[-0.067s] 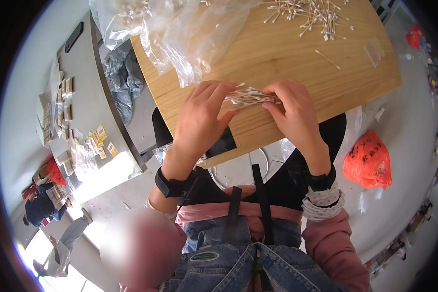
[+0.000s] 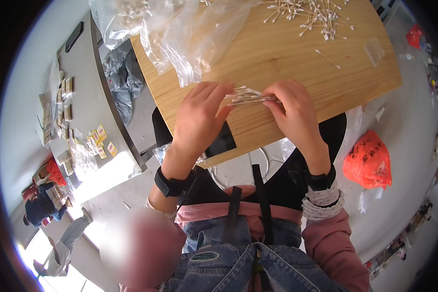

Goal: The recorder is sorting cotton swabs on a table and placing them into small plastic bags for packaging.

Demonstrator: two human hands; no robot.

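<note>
A loose bunch of cotton swabs lies crosswise between my two hands, low over the near part of the wooden table. My left hand is closed round the left ends, its thumb drawn in toward slightly blurred fingers. At the other end, my right hand pinches the swabs between thumb and fingers. White tips show in the gap between the hands, while the outer ends are hidden in my grip. One single swab rests farther off to the right.
A heap of cotton swabs is spread at the table's far side. Clear plastic bags cover the far left of the wooden table. Beside the table on the right sits a red plastic bag. A grey table with small packs stands left.
The fingers and thumb of my left hand have drawn closer together round the swab ends. The bunch looks narrower; my right hand has barely moved.
</note>
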